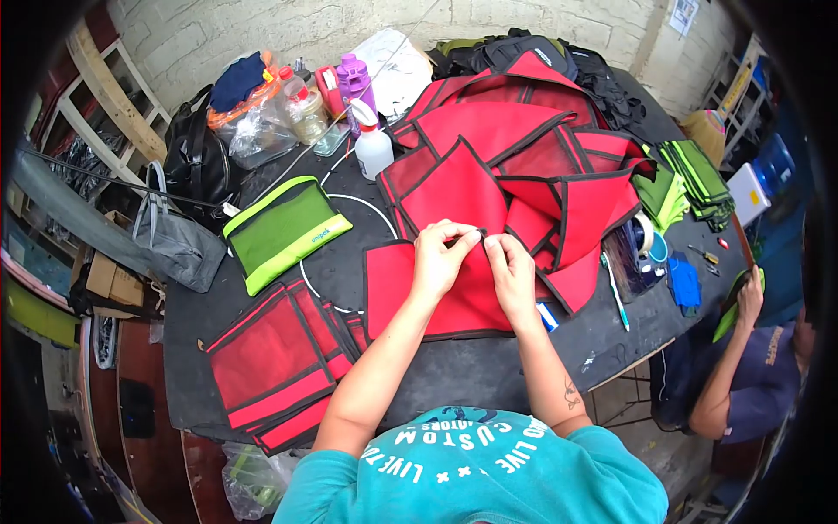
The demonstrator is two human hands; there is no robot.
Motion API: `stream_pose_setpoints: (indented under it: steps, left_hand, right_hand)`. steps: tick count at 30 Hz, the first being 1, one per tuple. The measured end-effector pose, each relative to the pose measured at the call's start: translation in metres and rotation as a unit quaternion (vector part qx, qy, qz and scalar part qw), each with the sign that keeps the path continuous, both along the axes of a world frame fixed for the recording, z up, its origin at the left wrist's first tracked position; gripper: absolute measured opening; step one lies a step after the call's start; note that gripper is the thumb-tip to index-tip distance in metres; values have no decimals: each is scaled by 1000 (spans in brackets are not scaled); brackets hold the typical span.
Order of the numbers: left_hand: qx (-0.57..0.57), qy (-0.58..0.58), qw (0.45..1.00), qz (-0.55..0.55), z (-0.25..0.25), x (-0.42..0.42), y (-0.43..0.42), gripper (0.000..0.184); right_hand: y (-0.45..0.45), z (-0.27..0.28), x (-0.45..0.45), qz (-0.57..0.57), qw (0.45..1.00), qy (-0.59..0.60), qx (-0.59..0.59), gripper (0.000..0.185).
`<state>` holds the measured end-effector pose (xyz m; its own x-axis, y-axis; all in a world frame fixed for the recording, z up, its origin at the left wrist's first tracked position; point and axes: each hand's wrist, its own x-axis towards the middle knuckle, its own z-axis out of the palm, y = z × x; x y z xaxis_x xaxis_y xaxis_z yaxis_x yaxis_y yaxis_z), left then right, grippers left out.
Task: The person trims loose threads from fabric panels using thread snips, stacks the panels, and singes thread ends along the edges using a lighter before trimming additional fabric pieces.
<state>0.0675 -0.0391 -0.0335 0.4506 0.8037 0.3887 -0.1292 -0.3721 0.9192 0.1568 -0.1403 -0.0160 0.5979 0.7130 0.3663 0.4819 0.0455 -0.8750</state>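
A red fabric piece with black edging [410, 288] lies in front of me on the dark table. My left hand [443, 253] pinches its dark upper edge between thumb and fingers. Close beside it, my right hand [511, 266] pinches the same edge, the two thumbs almost touching. What lies between the fingertips is too small to make out. Behind the hands spreads a loose heap of red pieces with black trim [489, 131]. Red mesh pieces [271, 349] are stacked at the left front.
On the table [454, 375] are a green pouch [288, 231], a spray bottle [373, 148], a purple bottle [353, 83], a toothbrush [616, 293] and green folded pieces [698, 183]. A grey bag [179, 244] hangs at left. Another person [759, 375] sits at right, holding green fabric.
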Motion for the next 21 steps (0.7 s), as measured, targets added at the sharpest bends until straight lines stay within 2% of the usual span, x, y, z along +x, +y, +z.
stream_pose_setpoints:
  steps: [6,9,10,12,13,15,18,21]
  left_hand:
    - [-17,6,1000,-10,7,-5,-3,9]
    - [-37,-10,999,-20,15,-7,1,10]
    - [-46,-24,998,-24,21,-8,6,11]
    - [-29,-53,998,-28,29,-11,21,20]
    - [-6,-68,997,-27,31,-15,31,28]
    - [-71,-42,996,-25,46,-38,42,34]
    - [-51,6,998,-34,19,-81,65,30]
    - [-80,208,974,44,-16,-126,55,30]
  right_hand:
    - [0,-2,0,-8,1000,-13,-10,25]
    - [0,-11,12,56,984,168,22,16]
    - [-3,-6,15,56,984,170,19,16]
    - [-14,4,23,116,989,64,-69,18]
    - [-15,-12,39,71,994,50,-65,25]
    - [-24,-33,62,25,996,45,-78,32]
    - [-35,-28,74,-36,994,22,-97,29]
    - [-42,-28,73,-5,992,85,-98,28]
